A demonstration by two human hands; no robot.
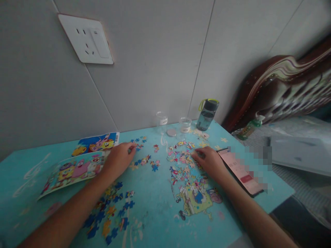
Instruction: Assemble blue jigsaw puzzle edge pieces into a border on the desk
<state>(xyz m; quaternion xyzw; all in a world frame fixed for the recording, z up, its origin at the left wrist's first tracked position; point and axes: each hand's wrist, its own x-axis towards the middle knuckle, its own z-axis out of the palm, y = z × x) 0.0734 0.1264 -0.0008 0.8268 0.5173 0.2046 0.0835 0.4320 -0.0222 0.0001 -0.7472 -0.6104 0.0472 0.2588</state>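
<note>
My left hand [120, 156] is closed in a pinch beside a small cluster of blue jigsaw puzzle pieces [139, 140]. Whatever its fingertips hold is too small to make out. Over the right edge of a pile of mixed, mostly pink jigsaw pieces [182, 159], my right hand [210, 160] has thumb and forefinger together; I cannot see what is between them. Between the hands lie a short joined strip of pieces [144, 160] and a few loose ones. Below my left forearm spreads a group of blue and yellow pieces [112, 210], partly hidden by the arm.
Two cartoon picture sheets [74, 170] lie at left. Against the wall stand two clear cups [185, 124], a round silver lid [171, 132] and a dark water bottle [207, 115]. A phone [240, 170] rests by my right forearm, near the right edge of the turquoise table [155, 220].
</note>
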